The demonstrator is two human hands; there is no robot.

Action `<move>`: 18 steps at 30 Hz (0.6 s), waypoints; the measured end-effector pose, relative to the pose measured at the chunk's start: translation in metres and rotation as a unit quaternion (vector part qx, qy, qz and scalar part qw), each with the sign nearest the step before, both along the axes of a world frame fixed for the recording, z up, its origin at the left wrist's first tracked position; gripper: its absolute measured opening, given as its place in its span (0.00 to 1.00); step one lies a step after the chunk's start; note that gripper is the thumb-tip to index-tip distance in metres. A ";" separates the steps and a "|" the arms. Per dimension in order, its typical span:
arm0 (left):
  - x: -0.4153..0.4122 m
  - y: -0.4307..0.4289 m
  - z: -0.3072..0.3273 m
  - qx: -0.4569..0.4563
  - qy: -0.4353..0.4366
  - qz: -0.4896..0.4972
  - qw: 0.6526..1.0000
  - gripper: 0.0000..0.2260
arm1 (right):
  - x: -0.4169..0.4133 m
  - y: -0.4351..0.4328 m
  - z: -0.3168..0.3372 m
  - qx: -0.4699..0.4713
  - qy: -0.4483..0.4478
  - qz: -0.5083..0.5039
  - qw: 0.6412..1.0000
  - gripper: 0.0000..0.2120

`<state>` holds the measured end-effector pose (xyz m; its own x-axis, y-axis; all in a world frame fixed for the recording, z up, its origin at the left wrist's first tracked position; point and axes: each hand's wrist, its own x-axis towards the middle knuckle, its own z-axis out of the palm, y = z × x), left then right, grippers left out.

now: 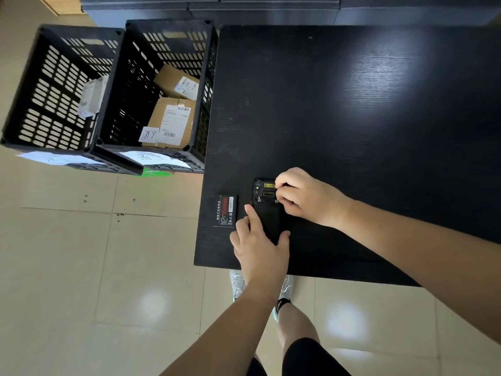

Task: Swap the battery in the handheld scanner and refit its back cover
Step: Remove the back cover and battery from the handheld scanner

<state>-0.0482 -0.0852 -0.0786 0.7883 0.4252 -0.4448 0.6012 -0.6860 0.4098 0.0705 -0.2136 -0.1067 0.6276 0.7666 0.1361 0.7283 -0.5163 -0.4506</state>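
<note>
- A person stands at the near-left corner of a black table (pixel 352 118), both bare arms reaching in over tan floor tiles.
- The left hand (pixel 259 246) lies flat on the lower half of the scanner (pixel 268 213), forefinger stretched along its left edge, thumb hooked round its right edge, holding it down.
- The scanner lies face down near the table's left edge, its long axis running away from the person, the head end with its yellow label pointing to the far side.
- The right hand (pixel 303 198) curls over the scanner's upper right corner, fingertips bunched in a pinch at a small fastener there; what they grip is too small to tell.
- A loose battery (pixel 227 211) lies flat just left of the scanner, label up, its long axis parallel to the scanner's, apart from it.
- Beyond the table's left side, two black crates (pixel 116 85) stand on the floor; the right one holds cardboard parcels (pixel 173 115).
</note>
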 end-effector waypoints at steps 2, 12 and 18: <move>-0.001 0.000 -0.001 0.000 -0.002 0.001 1.000 0.42 | 0.005 0.000 0.000 0.001 -0.022 0.030 0.999 0.08; -0.002 0.001 -0.003 0.000 -0.015 0.000 1.000 0.42 | 0.039 0.002 0.000 -0.056 -0.096 0.210 0.971 0.10; -0.002 -0.001 -0.005 -0.005 -0.017 0.007 1.000 0.42 | 0.057 0.007 0.004 -0.077 -0.127 0.302 0.942 0.06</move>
